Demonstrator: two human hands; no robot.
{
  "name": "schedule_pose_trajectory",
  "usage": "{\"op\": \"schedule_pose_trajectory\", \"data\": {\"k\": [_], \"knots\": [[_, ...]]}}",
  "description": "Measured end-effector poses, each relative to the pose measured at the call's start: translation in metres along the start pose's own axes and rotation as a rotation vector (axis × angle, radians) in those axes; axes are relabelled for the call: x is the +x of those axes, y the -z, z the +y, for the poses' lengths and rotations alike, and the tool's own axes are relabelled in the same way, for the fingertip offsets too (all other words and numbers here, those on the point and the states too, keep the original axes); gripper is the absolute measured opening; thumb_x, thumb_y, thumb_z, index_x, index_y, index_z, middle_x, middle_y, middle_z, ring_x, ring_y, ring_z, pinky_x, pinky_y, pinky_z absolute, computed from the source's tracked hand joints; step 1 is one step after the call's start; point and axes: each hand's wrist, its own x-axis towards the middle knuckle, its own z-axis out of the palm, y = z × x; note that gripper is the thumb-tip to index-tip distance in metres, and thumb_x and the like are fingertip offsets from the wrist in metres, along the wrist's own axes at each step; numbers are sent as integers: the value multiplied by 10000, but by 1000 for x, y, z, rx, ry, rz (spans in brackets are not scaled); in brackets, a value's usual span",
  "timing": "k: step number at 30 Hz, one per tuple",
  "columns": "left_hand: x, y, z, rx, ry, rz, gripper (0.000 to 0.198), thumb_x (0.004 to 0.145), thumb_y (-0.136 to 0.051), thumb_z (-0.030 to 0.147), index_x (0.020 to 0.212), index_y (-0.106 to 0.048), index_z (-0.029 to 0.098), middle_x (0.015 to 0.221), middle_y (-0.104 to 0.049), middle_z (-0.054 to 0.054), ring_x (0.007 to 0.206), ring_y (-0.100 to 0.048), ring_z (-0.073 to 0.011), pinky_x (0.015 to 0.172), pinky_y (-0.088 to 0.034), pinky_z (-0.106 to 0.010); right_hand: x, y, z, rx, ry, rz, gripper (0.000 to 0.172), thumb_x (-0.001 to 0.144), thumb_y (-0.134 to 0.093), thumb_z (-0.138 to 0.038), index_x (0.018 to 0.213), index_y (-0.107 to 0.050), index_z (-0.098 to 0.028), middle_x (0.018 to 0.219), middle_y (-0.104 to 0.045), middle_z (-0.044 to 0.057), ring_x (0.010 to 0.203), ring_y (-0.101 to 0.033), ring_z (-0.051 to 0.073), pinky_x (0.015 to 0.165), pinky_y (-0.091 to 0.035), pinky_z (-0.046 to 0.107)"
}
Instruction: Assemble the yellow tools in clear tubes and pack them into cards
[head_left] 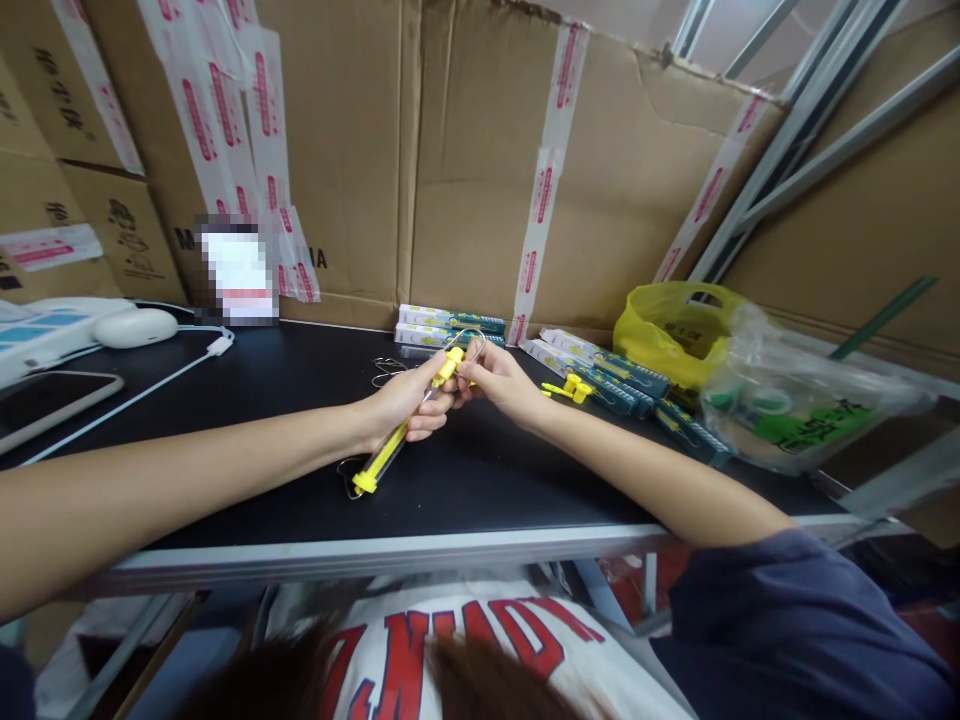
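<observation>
Closest to us, below the table edge, is a white shirt with red letters. Both our forearms stretch forward over the black table and meet near its middle. Our left hand is curled around a clear tube with yellow ends, which is held tilted with its lower end close to the tabletop. Our right hand, wrist bent inward, pinches the tube's upper yellow end between its fingertips.
</observation>
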Motion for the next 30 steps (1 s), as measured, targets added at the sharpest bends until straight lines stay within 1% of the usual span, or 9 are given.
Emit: {"op": "schedule_pose_trajectory", "data": {"k": [3, 6, 11, 14, 19, 23, 25, 27, 30], "knots": [[1, 5, 0, -62, -4, -123, 453, 928, -357, 587, 715, -406, 189, 395, -290, 108, 259, -180, -29, 237, -239, -108, -1, 0, -4, 34, -2, -10, 292, 797, -660, -317, 755, -396, -198, 589, -563, -82, 513, -529, 50, 565, -554, 225], [1, 11, 1, -119, 18, -227, 447, 913, -396, 592, 723, -408, 188, 394, -292, 111, 260, -163, -27, 229, -239, -104, -2, 0, -7, 55, 1, -26, 310, 789, -675, -338, 761, -402, -195, 586, -567, -83, 509, -534, 49, 566, -558, 225], [2, 20, 1, -187, 75, -380, 441, 931, -356, 577, 734, -427, 189, 385, -320, 100, 262, -121, -33, 214, -254, -111, -4, 2, -10, 30, 1, -74, 358, 792, -694, -404, 786, -399, -201, 599, -558, -85, 527, -551, 57, 582, -575, 243], [4, 25, 1, -222, 105, -452, 452, 943, -307, 574, 741, -437, 191, 386, -341, 91, 264, -93, -37, 205, -257, -119, -4, 3, -12, -9, 24, -104, 372, 801, -689, -431, 796, -394, -204, 607, -550, -83, 537, -555, 60, 584, -580, 244], [4, 29, 2, -247, 170, -520, 477, 924, -309, 612, 717, -419, 196, 378, -361, 85, 255, -86, -37, 210, -284, -128, -5, 7, -15, -63, 50, -162, 381, 809, -675, -458, 835, -388, -208, 637, -573, -74, 519, -562, 65, 542, -573, 239], [4, 30, 2, -234, 186, -545, 482, 914, -316, 628, 709, -409, 201, 374, -353, 87, 248, -94, -41, 208, -284, -139, -5, 8, -15, -97, 52, -175, 380, 816, -661, -476, 854, -395, -207, 650, -570, -67, 517, -554, 68, 506, -556, 228], [4, 28, 3, -196, 157, -509, 476, 911, -334, 626, 713, -411, 200, 370, -334, 94, 253, -99, -39, 213, -273, -132, -5, 9, -15, -127, 72, -165, 365, 831, -641, -480, 849, -399, -207, 650, -551, -67, 509, -534, 68, 489, -543, 226], [3, 25, 4, -135, 103, -444, 463, 923, -328, 608, 737, -430, 196, 375, -325, 97, 259, -122, -37, 229, -267, -120, -6, 10, -13, -195, 120, -139, 340, 851, -617, -473, 835, -403, -209, 665, -547, -56, 509, -518, 68, 477, -519, 219], [1, 21, 6, -38, 28, -375, 448, 953, -245, 548, 789, -457, 190, 408, -352, 85, 267, -213, -43, 264, -308, -129, -6, 13, -11, -362, 190, -94, 296, 877, -590, -445, 816, -416, -212, 728, -583, -18, 549, -519, 81, 499, -493, 223]]}}
